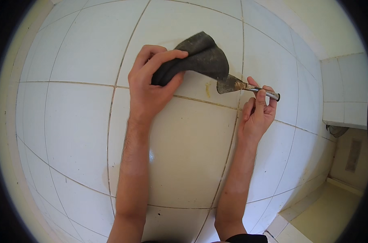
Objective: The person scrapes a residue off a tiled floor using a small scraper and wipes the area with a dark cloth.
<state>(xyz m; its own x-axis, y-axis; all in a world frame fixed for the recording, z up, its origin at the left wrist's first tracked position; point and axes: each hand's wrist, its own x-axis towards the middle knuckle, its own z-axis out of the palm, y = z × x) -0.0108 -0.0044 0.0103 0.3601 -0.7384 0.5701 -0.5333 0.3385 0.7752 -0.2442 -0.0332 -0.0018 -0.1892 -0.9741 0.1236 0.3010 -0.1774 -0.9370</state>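
A dark grey cloth [202, 56], folded and flaring out to the right, is pinched between the thumb and fingers of my left hand [155, 68]. My right hand [260, 106] grips the metal handle of a putty knife [231, 84]. Its flat blade points left, and rust-brown and pale residue marks the blade and its neck. The cloth's right edge overlaps the upper side of the blade; whether they press together I cannot tell. Just left of the blade, a yellowish smear [208, 90] shows on the white floor tile [190, 145].
Large white tiles with brownish grout lines spread below my hands, dotted with small dark specks such as the one [159, 214] near my body. A pale wall [308, 27] rises at upper right. A tiled ledge [343, 88] juts out on the right, above a recess [351, 152].
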